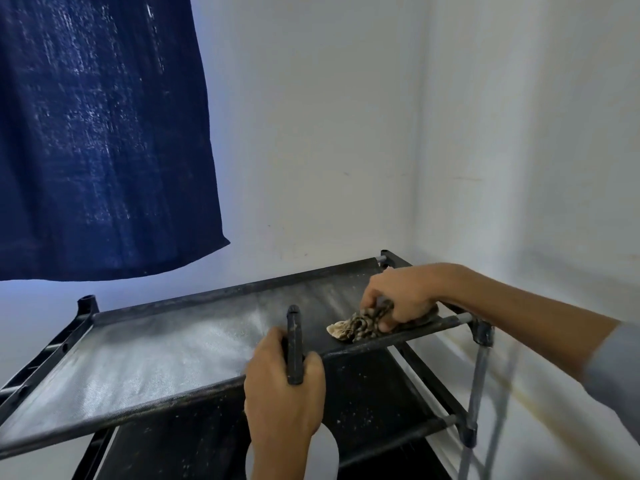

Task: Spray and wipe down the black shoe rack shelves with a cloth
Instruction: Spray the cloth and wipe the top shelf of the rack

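Observation:
The black shoe rack stands in a wall corner, and its top fabric shelf [156,358] looks grey with dust or spray across the left and middle. My right hand [401,296] grips a crumpled brown patterned cloth [356,327] and presses it on the shelf's right end, near the front rail. At the front edge, my left hand [280,393] holds a spray bottle by its black trigger head [294,341], which points over the shelf. The bottle's pale body [327,455] shows below the hand.
A lower black shelf [363,393] with light specks lies under the top one. A dark blue curtain [104,133] hangs at the upper left above the rack. White walls [519,168] close in behind and to the right of the rack.

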`<act>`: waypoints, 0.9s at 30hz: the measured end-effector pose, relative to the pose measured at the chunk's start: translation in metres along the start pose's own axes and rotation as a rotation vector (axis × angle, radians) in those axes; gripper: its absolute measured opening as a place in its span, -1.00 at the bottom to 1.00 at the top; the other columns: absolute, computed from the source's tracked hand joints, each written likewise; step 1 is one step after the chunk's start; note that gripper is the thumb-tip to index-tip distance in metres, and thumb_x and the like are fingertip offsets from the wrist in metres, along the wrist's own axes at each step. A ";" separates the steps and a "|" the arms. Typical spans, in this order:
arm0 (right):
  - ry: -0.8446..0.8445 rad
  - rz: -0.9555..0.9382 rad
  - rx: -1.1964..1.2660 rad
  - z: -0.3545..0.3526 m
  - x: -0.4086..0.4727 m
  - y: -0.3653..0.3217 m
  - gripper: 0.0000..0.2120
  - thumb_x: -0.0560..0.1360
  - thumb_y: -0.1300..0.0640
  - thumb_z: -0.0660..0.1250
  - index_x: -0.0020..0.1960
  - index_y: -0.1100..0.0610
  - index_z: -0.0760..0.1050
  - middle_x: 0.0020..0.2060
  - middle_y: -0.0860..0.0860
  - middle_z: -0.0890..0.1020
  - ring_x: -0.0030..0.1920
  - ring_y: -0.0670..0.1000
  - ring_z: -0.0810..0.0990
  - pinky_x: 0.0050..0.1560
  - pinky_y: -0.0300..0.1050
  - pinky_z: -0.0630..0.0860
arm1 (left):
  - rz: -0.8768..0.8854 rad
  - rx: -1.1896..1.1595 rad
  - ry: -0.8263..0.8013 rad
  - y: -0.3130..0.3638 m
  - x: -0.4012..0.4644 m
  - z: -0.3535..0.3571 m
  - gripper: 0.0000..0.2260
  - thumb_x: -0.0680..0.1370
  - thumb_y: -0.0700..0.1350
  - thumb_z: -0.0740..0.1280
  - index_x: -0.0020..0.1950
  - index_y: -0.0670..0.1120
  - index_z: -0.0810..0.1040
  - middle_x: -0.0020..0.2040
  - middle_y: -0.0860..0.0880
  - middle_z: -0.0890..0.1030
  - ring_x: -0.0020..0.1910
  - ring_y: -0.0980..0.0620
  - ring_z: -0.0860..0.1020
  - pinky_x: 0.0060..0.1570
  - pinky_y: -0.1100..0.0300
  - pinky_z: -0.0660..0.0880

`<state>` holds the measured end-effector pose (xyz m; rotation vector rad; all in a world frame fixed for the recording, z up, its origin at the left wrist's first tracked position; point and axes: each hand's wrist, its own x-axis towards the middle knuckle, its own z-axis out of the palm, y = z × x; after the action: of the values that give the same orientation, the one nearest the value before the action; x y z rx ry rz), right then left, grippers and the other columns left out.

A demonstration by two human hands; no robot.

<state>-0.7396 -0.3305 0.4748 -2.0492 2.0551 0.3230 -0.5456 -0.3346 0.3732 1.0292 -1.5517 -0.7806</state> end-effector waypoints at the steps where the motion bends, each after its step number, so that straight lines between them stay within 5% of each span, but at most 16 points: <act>1: 0.032 -0.012 0.009 0.002 0.002 0.000 -0.67 0.50 0.09 0.37 0.25 -0.05 0.51 0.16 -0.08 0.55 0.15 -0.02 0.49 0.21 -0.07 0.40 | -0.011 -0.010 -0.006 0.000 0.001 0.000 -0.86 0.44 -0.31 0.32 -0.27 -0.11 0.46 -0.38 -0.17 0.53 -0.42 -0.08 0.46 -0.33 -0.13 0.50; 7: 0.286 -0.001 -0.027 0.021 0.061 0.005 -0.60 0.47 0.08 0.35 0.30 -0.09 0.48 0.16 -0.09 0.49 0.00 -0.06 0.50 0.02 -0.12 0.47 | 0.009 0.012 -0.023 -0.004 0.005 0.001 -0.85 0.44 -0.31 0.34 -0.26 -0.10 0.46 -0.38 -0.14 0.52 -0.43 -0.06 0.46 -0.36 -0.06 0.48; 14: 0.580 0.122 -0.032 0.012 0.128 0.010 -0.57 0.47 0.24 0.32 0.30 -0.05 0.48 0.22 -0.03 0.50 0.21 0.10 0.51 0.12 -0.01 0.44 | 0.017 0.009 0.008 -0.002 0.005 0.003 -0.88 0.41 -0.31 0.35 -0.27 -0.16 0.46 -0.37 -0.15 0.53 -0.36 -0.20 0.51 -0.31 -0.14 0.50; 22: -0.063 -0.043 0.023 -0.003 0.031 0.015 -0.62 0.49 0.16 0.35 0.29 -0.04 0.48 0.18 -0.07 0.51 0.18 0.00 0.47 0.25 -0.02 0.42 | -0.010 0.020 0.009 0.002 0.001 0.002 -0.86 0.43 -0.30 0.33 -0.26 -0.11 0.45 -0.34 -0.11 0.53 -0.36 -0.13 0.50 -0.29 -0.09 0.50; 27: 0.105 -0.016 0.106 0.012 0.006 0.026 -0.61 0.45 0.08 0.42 0.26 -0.07 0.50 0.13 -0.16 0.47 0.22 -0.03 0.44 0.31 -0.01 0.36 | -0.033 -0.032 -0.006 0.001 0.002 0.002 -0.85 0.44 -0.33 0.34 -0.26 -0.11 0.46 -0.35 -0.14 0.53 -0.34 -0.15 0.50 -0.25 -0.16 0.52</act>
<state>-0.7654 -0.3327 0.4618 -2.0585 2.0660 0.1033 -0.5478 -0.3359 0.3739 1.0323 -1.5254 -0.8296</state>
